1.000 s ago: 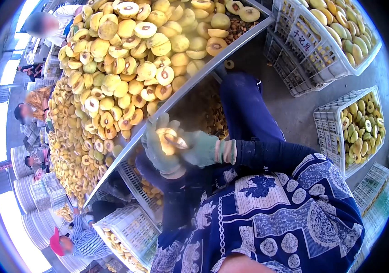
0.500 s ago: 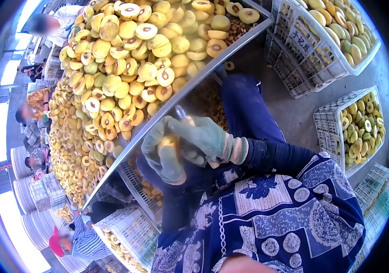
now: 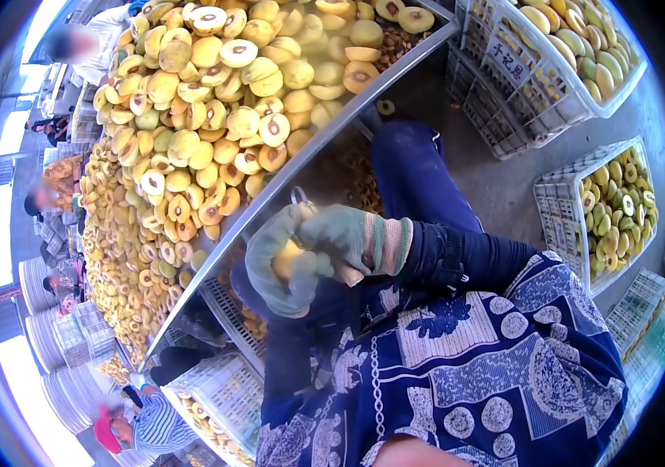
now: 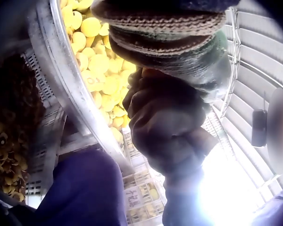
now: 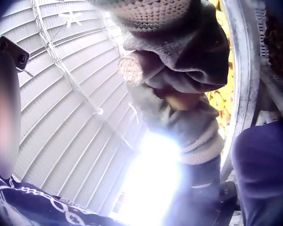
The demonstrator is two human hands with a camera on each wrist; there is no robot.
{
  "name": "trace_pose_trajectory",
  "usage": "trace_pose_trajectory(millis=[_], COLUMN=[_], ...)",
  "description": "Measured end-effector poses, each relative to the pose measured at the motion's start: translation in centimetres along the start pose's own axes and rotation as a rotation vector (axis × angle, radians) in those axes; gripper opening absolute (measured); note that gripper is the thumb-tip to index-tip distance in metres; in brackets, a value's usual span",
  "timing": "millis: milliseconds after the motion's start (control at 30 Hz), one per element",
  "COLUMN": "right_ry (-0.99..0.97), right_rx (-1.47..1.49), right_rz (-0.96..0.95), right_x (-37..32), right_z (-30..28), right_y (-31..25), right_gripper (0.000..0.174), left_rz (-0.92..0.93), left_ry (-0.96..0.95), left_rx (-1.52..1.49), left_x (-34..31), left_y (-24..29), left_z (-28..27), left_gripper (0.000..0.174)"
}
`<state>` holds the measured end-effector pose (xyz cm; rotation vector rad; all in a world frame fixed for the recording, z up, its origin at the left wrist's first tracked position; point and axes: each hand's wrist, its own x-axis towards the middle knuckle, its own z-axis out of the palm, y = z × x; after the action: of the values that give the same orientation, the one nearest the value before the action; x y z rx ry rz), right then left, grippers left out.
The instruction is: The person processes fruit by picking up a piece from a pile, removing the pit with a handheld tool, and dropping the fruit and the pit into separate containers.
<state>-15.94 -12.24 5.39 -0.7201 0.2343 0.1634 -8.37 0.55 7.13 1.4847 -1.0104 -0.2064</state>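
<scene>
Fruit [image 3: 287,258]: your left hand [image 3: 266,276] curls round it.
Tool [image 5: 130,70]: your right hand [image 3: 342,235] grips it.
Risk: if fruit twists, tool could jab your left hand.

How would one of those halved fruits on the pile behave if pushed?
A halved fruit would probably rock on its rounded back, but slide on its flat face. Others might tumble, since the pile is loosely heaped.

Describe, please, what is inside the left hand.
The left hand holds a yellow fruit. Only a part of its surface shows; the rest, including the side against the palm, is covered by the gloves.
</scene>
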Motion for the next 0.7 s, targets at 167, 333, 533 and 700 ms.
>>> trace_pose_trajectory(millis=[167, 333, 533, 700], right_ry=[0.163, 0.029, 0.115, 0.097], right_rx=[-0.011, 0.344, 0.131, -0.26], right_rz=[0.09, 0.184, 0.119, -0.068], right_x=[0.3, -0.9, -0.7, 0.6], right_z=[1.1, 1.2, 2.0, 0.5], right_y=[0.1, -1.3, -2.2, 0.7], right_gripper=[0.017, 0.01, 0.015, 0.014], left_rz=[0.1, -0.101, 0.073, 0.084], left_ry=[0.009, 0.135, 0.06, -0.014], left_rx=[-0.009, -0.201, -0.023, 0.092], left_x=[0.3, -0.1, -0.1, 0.4], left_y=[-1.1, -1.4, -1.5, -0.3], left_z=[-0.3, -0.4, -0.8, -0.3], left_gripper=[0.04, 0.052, 0.041, 0.035])
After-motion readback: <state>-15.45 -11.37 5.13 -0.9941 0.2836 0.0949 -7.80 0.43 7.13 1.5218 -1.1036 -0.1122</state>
